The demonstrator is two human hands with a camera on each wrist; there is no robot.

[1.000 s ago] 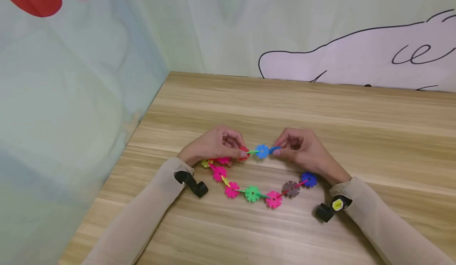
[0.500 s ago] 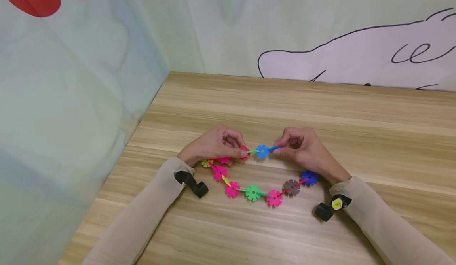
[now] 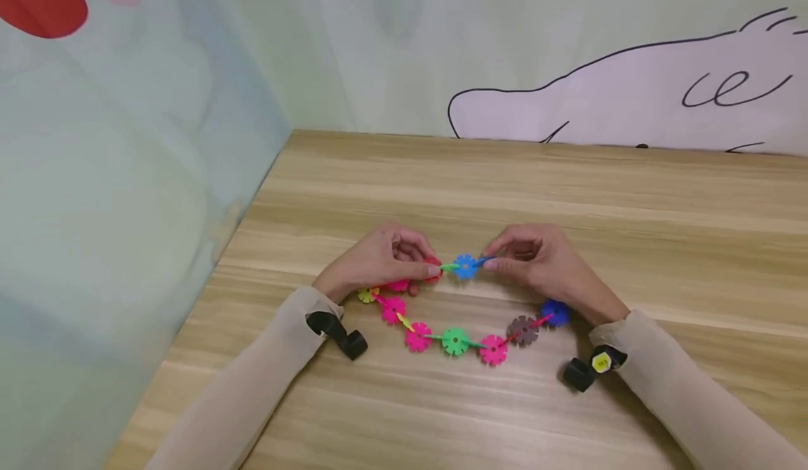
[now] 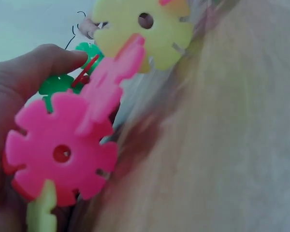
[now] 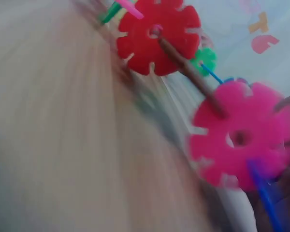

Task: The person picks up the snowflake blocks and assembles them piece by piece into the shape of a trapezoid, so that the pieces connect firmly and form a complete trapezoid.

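A chain of slotted plastic flower discs, such as the green disc [image 3: 454,342], hangs in a loop between the two hands. My left hand [image 3: 384,256] pinches a red disc [image 3: 434,276] between thumb and fingers. From it a light green edge-on disc leads to a light blue disc [image 3: 464,266]. My right hand [image 3: 543,256] pinches a darker blue disc [image 3: 485,262] joined to that one. The lower stretch runs through pink, green and brown discs to a deep blue disc [image 3: 555,313] by the right wrist. In the left wrist view a pink disc [image 4: 63,145] is large.
The hands work over a wood-grain table [image 3: 353,400]. Behind it stands a wall [image 3: 372,56] with a cartoon drawing, and another wall meets the left edge. Each wrist wears a black strap with a small black camera [image 3: 355,344].
The head view shifts slightly, and the lower part of the chain swings a little to the right. Both hands keep their pinch on the discs.
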